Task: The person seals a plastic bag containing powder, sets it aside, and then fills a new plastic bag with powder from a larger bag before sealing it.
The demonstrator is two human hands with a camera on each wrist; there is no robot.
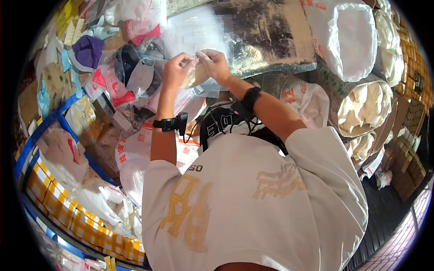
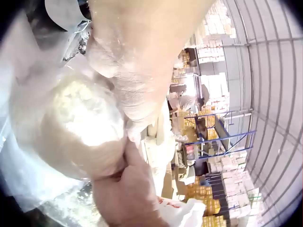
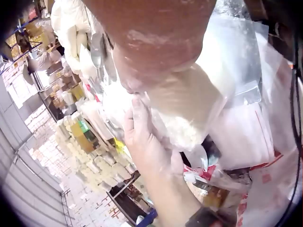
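Note:
A clear plastic bag with cream-coloured contents (image 1: 193,77) hangs between two hands near the work surface's front edge. The left hand (image 1: 177,70) and right hand (image 1: 214,65) pinch its upper edge, fingertips close together. In the left wrist view the rounded bag (image 2: 80,127) lies beside the left hand (image 2: 137,56), with the right hand (image 2: 125,191) below. In the right wrist view the right hand (image 3: 156,42) covers part of the bag (image 3: 184,106); the left hand (image 3: 149,142) meets it at the fingertips. The pinched edge is mostly hidden.
Flat clear bags (image 1: 196,34) lie on the dark, powder-marked surface (image 1: 271,38). At the right stand a white-lined container (image 1: 357,43) and a sack of pale pieces (image 1: 365,108). A blue-framed cart (image 1: 63,113) full of packages is at the left.

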